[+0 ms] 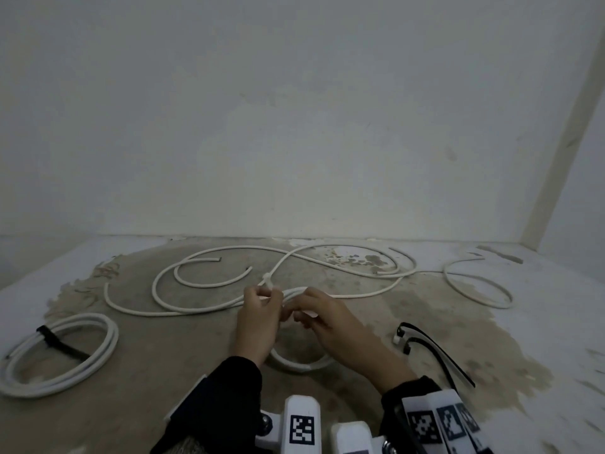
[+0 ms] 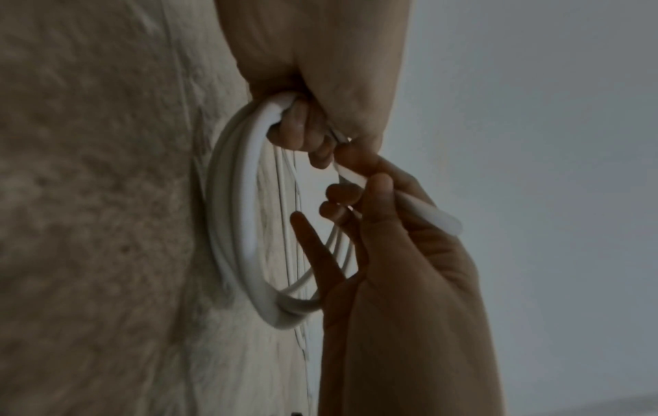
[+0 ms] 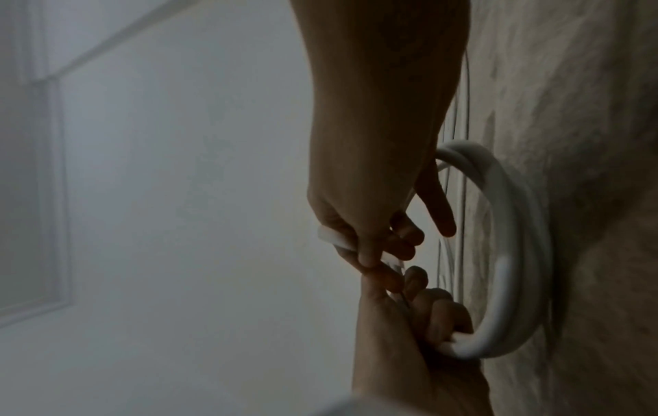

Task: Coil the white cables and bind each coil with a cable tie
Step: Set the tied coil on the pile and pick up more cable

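Observation:
My left hand [image 1: 265, 299] grips a small coil of white cable [image 1: 296, 364] at its top; the coil hangs down to the floor. In the left wrist view its curled fingers [image 2: 302, 126] wrap the coil [image 2: 245, 214]. A white cable tie [image 1: 267, 280] goes round the gripped spot, its head sticking up past my left thumb. My right hand [image 1: 302, 314] pinches the tie's free strap [image 2: 432, 209] between thumb and forefinger, close against the left hand. In the right wrist view the strap [image 3: 329, 239] pokes out behind my right hand [image 3: 377, 260], with the coil [image 3: 509, 253] beyond.
A coil bound with a black tie [image 1: 65, 352] lies at the left. Loose white cables [image 1: 209, 283] snake across the floor ahead, and another loop [image 1: 478, 286] lies at the right. Spare black and white cable ties [image 1: 432, 350] lie right of my right hand. A wall stands close behind.

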